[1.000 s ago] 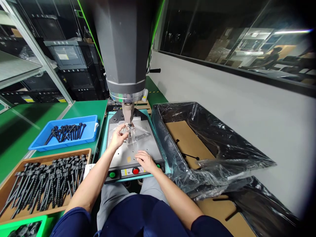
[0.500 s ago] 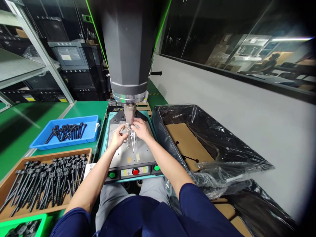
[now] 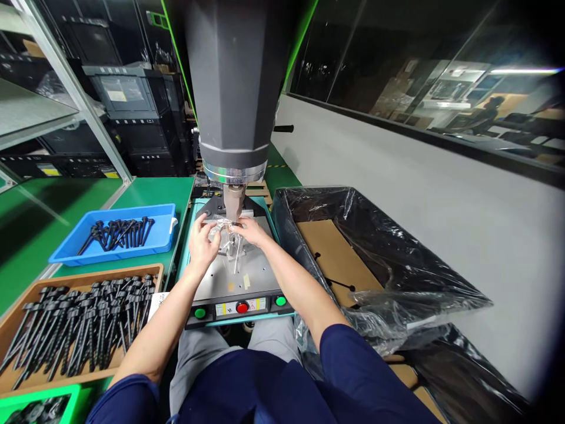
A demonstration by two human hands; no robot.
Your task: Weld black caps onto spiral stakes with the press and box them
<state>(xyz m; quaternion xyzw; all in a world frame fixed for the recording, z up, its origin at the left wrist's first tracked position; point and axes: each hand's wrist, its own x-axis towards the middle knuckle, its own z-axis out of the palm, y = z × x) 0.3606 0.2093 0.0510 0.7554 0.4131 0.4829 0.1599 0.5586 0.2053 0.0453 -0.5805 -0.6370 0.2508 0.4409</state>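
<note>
My left hand is open, thumb and fingers apart, left of the press's metal tip with nothing gripped. My right hand is closed right under that tip, its fingertips at a small dark piece that I cannot make out. Between the hands lies shiny clear material, perhaps plastic film, over a fixture on the metal base plate. The fingers and the glare hide most of the fixture. Above everything hangs the large grey press head.
Left of the press stand a blue tray and a brown tray, both with black stemmed parts, and a green bin. A plastic-lined box is on the right. Green and red buttons line the base's front.
My left hand has moved left and slightly up, away from the fixture, and its fingers have spread. My right hand stays near the tip. The view has shifted slightly.
</note>
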